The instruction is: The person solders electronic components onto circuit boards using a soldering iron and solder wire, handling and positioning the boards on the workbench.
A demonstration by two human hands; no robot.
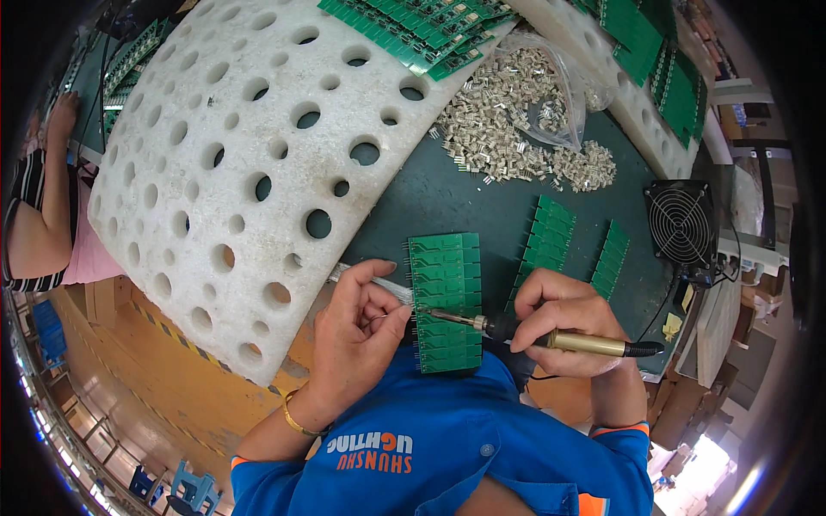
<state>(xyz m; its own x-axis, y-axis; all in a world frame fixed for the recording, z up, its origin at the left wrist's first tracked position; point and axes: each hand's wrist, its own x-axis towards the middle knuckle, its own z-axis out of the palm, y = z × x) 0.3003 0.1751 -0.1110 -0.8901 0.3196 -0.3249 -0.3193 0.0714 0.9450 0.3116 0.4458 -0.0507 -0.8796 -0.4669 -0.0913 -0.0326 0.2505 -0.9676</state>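
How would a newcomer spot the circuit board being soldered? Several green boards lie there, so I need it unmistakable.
Start at the big white foam slab full of round holes. Just right of its lower corner lies a green board strip, between the left hand and right hand. Only this one has the soldering iron tip touching it.
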